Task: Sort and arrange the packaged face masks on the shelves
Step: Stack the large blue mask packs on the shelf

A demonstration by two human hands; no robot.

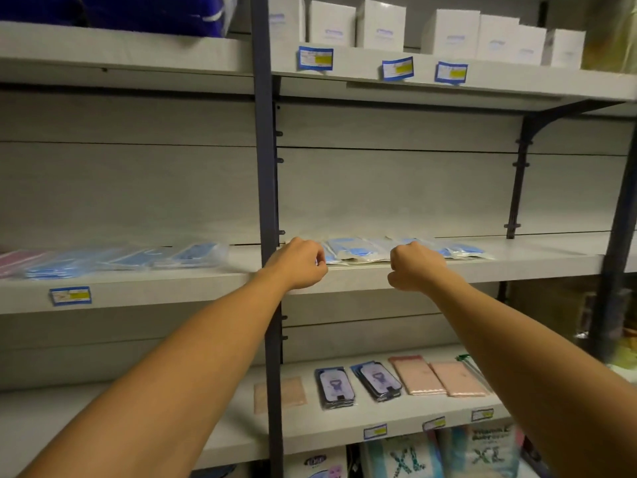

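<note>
A: On the middle shelf (537,262), right bay, head view: a row of blue packaged face masks (358,251) lies flat, its long axis running left to right along the shelf, just beyond both hands.

B: And the hands?

A: Left hand (300,263) and right hand (415,267) sit apart, knuckles up, fingers curled at the row's near edge. Whether they pinch a packet cannot be told; the fingertips are hidden.

B: Which is nearer?

A: About equal. The row extends further right, so the right hand likely serves that end. More blue mask packets (138,260) lie in the left bay.
</note>
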